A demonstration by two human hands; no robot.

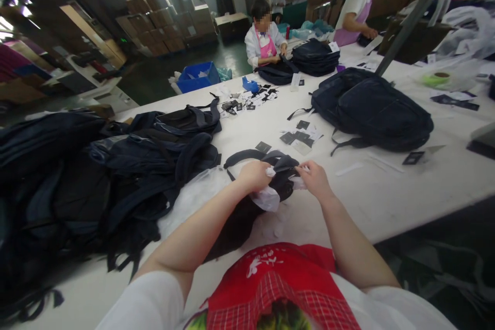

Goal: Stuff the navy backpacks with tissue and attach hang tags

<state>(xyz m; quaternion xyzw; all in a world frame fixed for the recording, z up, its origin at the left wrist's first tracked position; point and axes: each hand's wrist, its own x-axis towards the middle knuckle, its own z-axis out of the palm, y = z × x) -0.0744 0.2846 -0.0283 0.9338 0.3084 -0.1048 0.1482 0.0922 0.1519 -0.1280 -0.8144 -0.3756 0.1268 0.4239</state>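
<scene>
A dark backpack [235, 227] lies on the table right in front of me, its straps on the far side. My left hand [255, 176] is closed at its top, with crumpled white paper [266, 199] showing at the fingers and below them. Across the bag's edge, my right hand [315, 180] is closed in a pinch at the dark fabric near a strap. A bit of white material also shows at its fingers; what exactly the fingertips grip is small. Translucent white plastic [199, 193] lies along the bag's left side.
Dark backpacks [135, 175] are heaped at left. Another backpack [371, 108] lies right, a slanted metal pole [413, 18] behind it. Black and white tags [301, 136] are scattered mid-table. Co-workers [266, 44] handle bags across the table. A blue bin [198, 77] stands beyond the edge.
</scene>
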